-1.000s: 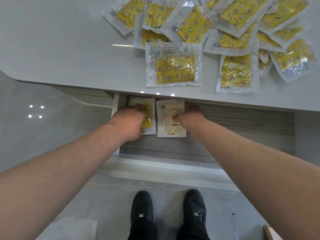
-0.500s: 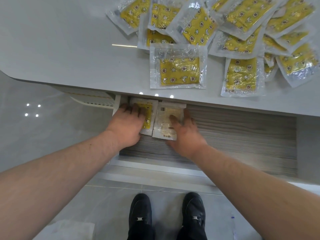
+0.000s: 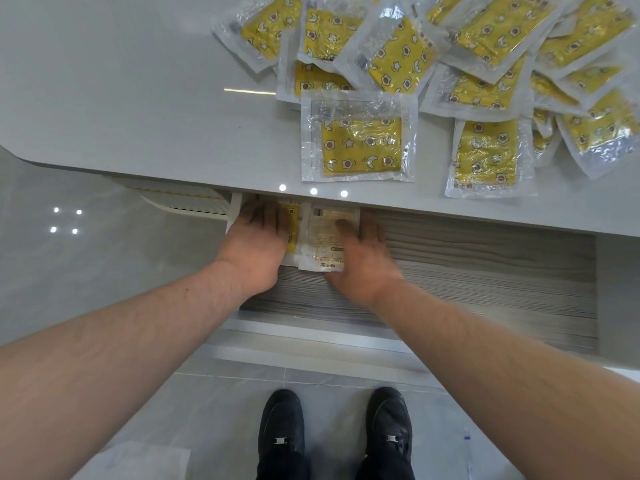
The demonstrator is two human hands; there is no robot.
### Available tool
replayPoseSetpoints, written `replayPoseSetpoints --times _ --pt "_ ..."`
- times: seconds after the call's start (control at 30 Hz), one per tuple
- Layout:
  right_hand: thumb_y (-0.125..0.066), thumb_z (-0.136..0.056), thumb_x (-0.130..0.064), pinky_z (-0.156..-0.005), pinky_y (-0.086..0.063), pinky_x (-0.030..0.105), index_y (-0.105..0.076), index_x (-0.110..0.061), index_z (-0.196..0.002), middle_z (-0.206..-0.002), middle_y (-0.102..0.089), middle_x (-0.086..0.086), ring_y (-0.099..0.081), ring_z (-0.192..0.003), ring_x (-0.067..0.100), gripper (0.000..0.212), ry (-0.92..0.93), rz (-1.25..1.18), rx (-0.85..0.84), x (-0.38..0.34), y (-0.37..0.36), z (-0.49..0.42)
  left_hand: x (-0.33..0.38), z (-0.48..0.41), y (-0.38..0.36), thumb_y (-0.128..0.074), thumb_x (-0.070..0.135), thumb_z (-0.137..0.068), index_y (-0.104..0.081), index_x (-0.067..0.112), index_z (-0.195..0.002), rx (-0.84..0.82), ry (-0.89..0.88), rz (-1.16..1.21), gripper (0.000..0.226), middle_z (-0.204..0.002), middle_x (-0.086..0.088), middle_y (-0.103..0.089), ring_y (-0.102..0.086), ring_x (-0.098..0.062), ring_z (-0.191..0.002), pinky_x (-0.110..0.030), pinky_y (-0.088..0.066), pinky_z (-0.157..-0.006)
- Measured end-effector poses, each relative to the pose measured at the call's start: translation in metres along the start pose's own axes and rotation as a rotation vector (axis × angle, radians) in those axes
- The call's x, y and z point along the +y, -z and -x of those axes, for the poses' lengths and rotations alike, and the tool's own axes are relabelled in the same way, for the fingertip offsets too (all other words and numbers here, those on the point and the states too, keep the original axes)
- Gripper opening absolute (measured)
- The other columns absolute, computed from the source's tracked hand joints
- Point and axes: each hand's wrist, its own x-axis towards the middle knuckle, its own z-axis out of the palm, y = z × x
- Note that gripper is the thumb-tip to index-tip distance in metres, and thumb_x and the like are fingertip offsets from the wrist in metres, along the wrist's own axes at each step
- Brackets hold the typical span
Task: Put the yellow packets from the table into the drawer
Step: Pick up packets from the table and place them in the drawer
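Mid-frame, my left hand and right hand, flat and open, press packets into drawer; pulling back could drag them askew.

Glossy table (crinkly plastic packets)

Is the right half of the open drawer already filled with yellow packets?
No, the drawer shows bare wood grain on its right side; the only packets in the drawer lie at its left end under both hands.
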Motion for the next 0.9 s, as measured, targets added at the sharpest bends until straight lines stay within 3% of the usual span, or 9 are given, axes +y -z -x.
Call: replayPoseSetpoints --times 0.07,0.13,0.23,0.3,0.47,0.6,0.73,0.9 --pt "-0.073 -0.073 -0.044 -0.107 -0.039 0.042 -0.019 -0.032 -0.144 -0.144 -0.02 0.009 -0.03 -0.133 0.031 0.091 -0.054 -0.102 0.026 0.003 -0.002 0.003 0.002 0.003 0.0 -0.061 0.026 -0.069 -0.038 0.0 -0.137 0.036 0.005 0.058 0.076 -0.134 -0.021 -0.047 -0.044 -0.035 -0.124 -0.044 -0.024 -0.112" --pt "-0.067 -0.074 -0.056 -0.113 -0.032 0.045 -0.019 -0.032 -0.146 -0.149 -0.017 0.01 -0.021 -0.139 0.032 0.09 -0.04 -0.067 0.077 0.009 -0.005 0.007 0.003 0.009 -0.003 -0.065 0.029 -0.068 -0.044 0.001 -0.134 0.077 0.005 0.091 0.075 -0.134 -0.02 -0.05 -0.044 -0.035 -0.126 -0.046 -0.02 -0.113" --pt "-0.055 -0.084 -0.06 -0.12 -0.014 0.044 -0.013 -0.032 -0.151 -0.161 0.002 0.006 0.001 -0.147 0.029 0.084 0.119 0.157 0.048 0.016 -0.002 0.007 -0.002 0.013 -0.002 -0.068 0.042 -0.065 -0.049 0.003 -0.133 0.091 0.005 0.019 0.081 -0.134 -0.019 -0.053 -0.043 -0.036 -0.129 -0.047 0.004 -0.114" --pt "-0.054 -0.085 -0.059 -0.12 -0.006 0.042 -0.012 -0.033 -0.152 -0.162 0.007 0.003 0.006 -0.148 0.027 0.083 0.224 0.26 -0.007 0.014 0.002 0.002 -0.005 0.011 -0.001 -0.065 0.048 -0.068 -0.044 0.009 -0.138 0.07 -0.011 -0.017 0.083 -0.139 -0.016 -0.048 -0.035 -0.035 -0.135 -0.047 0.013 -0.112" --pt "-0.055 -0.087 -0.053 -0.12 -0.01 0.044 -0.015 -0.033 -0.15 -0.161 -0.001 0.01 -0.001 -0.148 0.032 0.077 0.19 0.296 -0.056 0.016 0.009 -0.01 -0.009 0.004 -0.001 -0.06 0.043 -0.075 -0.033 0.016 -0.143 0.053 -0.047 0.015 0.078 -0.144 -0.013 -0.042 -0.029 -0.035 -0.137 -0.05 0.008 -0.114" --pt "-0.06 -0.08 -0.061 -0.118 -0.01 0.044 -0.014 -0.034 -0.15 -0.161 0.002 0.011 0.0 -0.148 0.033 0.088 0.177 0.312 -0.072 0.014 0.008 -0.009 -0.011 0.003 -0.001 -0.06 0.038 -0.071 -0.04 0.016 -0.139 0.081 -0.054 0.029 0.074 -0.14 -0.012 -0.047 -0.034 -0.033 -0.134 -0.049 0.003 -0.114" --pt "-0.058 -0.081 -0.061 -0.118 -0.01 0.045 -0.018 -0.031 -0.149 -0.16 -0.002 0.014 -0.003 -0.147 0.034 0.084 0.205 0.362 -0.035 0.01 0.005 -0.01 -0.01 0.004 -0.003 -0.057 0.051 -0.069 -0.04 0.017 -0.139 0.079 -0.053 0.046 0.079 -0.138 -0.011 -0.049 -0.037 -0.032 -0.133 -0.048 0.004 -0.113" --pt "-0.057 -0.083 -0.055 -0.118 -0.016 0.047 -0.02 -0.022 -0.148 -0.158 -0.01 0.018 -0.01 -0.146 0.035 0.082 0.208 0.37 -0.007 0.002 0.001 -0.012 -0.01 0.003 -0.004 -0.06 0.051 -0.068 -0.047 0.015 -0.133 0.09 -0.041 0.022 0.076 -0.126 -0.012 -0.058 -0.048 -0.032 -0.122 -0.048 -0.004 -0.113"
